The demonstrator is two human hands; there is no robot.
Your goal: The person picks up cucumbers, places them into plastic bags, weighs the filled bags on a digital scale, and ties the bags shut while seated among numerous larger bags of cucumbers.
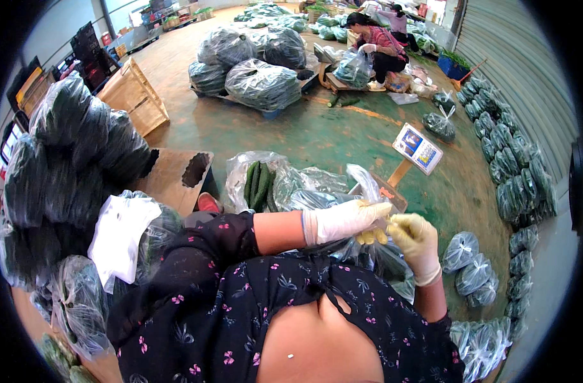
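Observation:
My left hand (352, 221), in a pale glove with a white cuff, reaches across to the right with its fingers closed. Close beside it, my right hand (415, 244), in a yellowish glove, is pinched shut. Between the two sets of fingers is the gathered clear plastic of a bag (397, 273), whose body hangs below them, partly hidden by my hands and clothing. Dark green cucumbers (259, 185) lie on an open clear plastic bag (236, 171) left of my left forearm. More crumpled plastic (317, 182) lies just beyond the forearm.
A scale display (418, 148) stands on a post ahead. Full bags are piled at left (68, 153), on a low platform (263, 80), and along the right wall (521, 172). Tied bags (473, 271) sit at right. A wooden crate (135, 99) stands far left; a person (384, 48) crouches ahead.

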